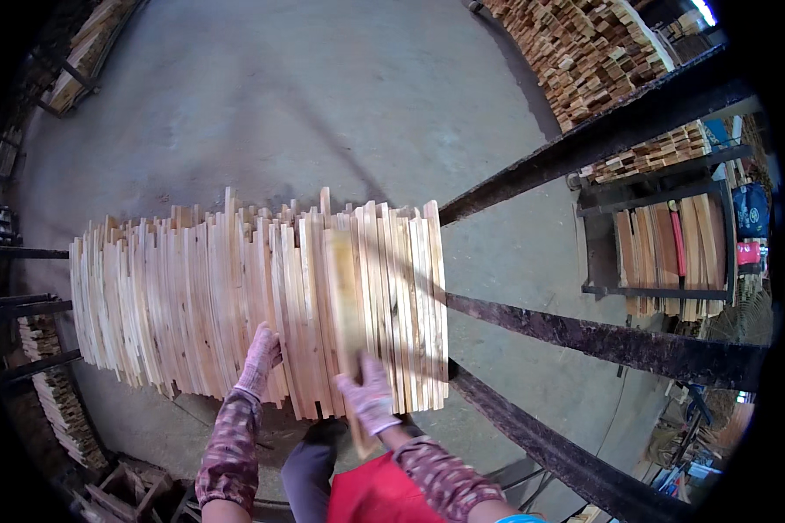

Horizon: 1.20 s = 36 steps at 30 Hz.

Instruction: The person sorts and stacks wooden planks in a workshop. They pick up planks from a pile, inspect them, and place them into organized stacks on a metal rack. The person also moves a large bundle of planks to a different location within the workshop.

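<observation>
A wide row of pale wooden slats (179, 296) lies side by side in front of me, their ends uneven. My left hand (262, 356), in a light pinkish glove, rests on the near part of the row with its fingers curled; whether a slat is in them is hidden. My right hand (372, 397), gloved alike, is closed on the near part of one yellowish slat (344, 279). That slat is blurred by motion and lies slightly aslant over the others, its near end sticking out past the row toward me.
Dark metal bars (602, 340) run out from the row on the right, with shorter bars (26, 307) on the left. Stacked timber (584, 61) stands far right. A metal rack (663, 292) holds more boards. Grey concrete floor (262, 87) lies beyond the row.
</observation>
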Tool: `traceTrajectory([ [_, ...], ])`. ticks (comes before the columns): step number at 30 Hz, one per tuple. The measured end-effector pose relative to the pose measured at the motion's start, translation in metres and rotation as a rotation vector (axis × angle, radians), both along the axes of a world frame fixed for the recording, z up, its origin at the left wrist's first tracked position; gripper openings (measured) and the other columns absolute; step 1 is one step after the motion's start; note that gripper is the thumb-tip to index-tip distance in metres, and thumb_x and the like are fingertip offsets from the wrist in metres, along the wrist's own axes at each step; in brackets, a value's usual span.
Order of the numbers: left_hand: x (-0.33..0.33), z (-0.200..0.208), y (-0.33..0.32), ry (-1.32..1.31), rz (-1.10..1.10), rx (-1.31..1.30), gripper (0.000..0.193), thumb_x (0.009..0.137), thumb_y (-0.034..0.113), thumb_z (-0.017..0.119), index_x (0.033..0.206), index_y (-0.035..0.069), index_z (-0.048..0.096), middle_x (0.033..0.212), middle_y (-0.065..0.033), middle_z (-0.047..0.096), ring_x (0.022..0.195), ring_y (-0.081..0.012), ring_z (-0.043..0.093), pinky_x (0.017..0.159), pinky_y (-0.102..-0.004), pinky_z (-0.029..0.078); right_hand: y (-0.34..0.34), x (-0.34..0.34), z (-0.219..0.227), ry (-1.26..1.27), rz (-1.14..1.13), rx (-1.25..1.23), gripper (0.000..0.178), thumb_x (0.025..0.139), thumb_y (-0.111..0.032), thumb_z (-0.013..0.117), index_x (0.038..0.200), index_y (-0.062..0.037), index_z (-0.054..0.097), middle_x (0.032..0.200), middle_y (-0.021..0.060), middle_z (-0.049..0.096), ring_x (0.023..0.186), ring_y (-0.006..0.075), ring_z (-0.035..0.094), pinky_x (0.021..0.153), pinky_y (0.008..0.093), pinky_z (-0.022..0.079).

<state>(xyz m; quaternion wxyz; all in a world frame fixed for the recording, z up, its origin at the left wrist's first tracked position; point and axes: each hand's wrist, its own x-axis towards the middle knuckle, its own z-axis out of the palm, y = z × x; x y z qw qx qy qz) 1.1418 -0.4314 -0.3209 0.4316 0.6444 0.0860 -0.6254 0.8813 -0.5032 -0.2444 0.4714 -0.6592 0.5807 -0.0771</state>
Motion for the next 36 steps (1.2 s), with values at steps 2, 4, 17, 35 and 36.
traceTrajectory([
  [2,0.005,0.021,-0.014,0.117,0.168,0.101,0.062,0.089,0.047,0.068,0.129,0.002,0.055,0.121,-0.0112,0.063,0.112,-0.0206,0.060,0.096,-0.0369,0.047,0.028,0.042,-0.004,-0.074,0.092,0.043,0.081,0.084,-0.048,0.068,0.143,0.0019,0.044,0.138,0.0260,0.052,0.129,0.0398,0.049,0.111,0.0445,0.037],
  [4,0.003,0.033,-0.014,-0.095,-0.028,0.062,0.057,0.088,0.042,0.070,0.127,0.002,0.057,0.117,-0.0102,0.065,0.106,-0.0206,0.062,0.089,-0.0349,0.050,0.036,0.082,0.004,-0.024,0.360,0.188,0.070,0.089,-0.047,0.061,0.140,-0.0016,0.045,0.131,0.0262,0.055,0.121,0.0419,0.053,0.104,0.0450,0.043],
  [17,0.032,0.021,-0.098,-0.696,-0.815,0.290,0.073,0.087,0.066,0.058,0.135,0.010,0.055,0.130,-0.0241,0.061,0.125,-0.0407,0.055,0.107,-0.0487,0.041,0.027,-0.047,0.003,0.245,0.666,0.624,0.055,0.095,-0.048,0.055,0.135,-0.0100,0.059,0.133,0.0239,0.059,0.127,0.0337,0.055,0.110,0.0397,0.041],
  [35,-0.155,0.088,0.271,-0.875,-0.537,-0.203,0.031,0.097,0.028,0.049,0.094,0.007,0.071,0.093,-0.0119,0.070,0.093,-0.0268,0.067,0.078,-0.0372,0.055,0.088,-0.046,0.102,0.119,1.162,0.305,0.041,0.095,-0.036,0.052,0.123,-0.0088,0.064,0.131,0.0191,0.061,0.123,0.0355,0.056,0.104,0.0426,0.045],
  [36,-0.152,0.109,0.280,-0.906,-0.595,-0.105,0.027,0.095,0.028,0.052,0.092,0.008,0.070,0.093,-0.0118,0.070,0.091,-0.0276,0.067,0.078,-0.0389,0.055,0.093,-0.037,0.082,0.061,1.303,0.249,0.036,0.094,-0.033,0.052,0.119,-0.0097,0.065,0.129,0.0198,0.061,0.121,0.0362,0.057,0.103,0.0431,0.046],
])
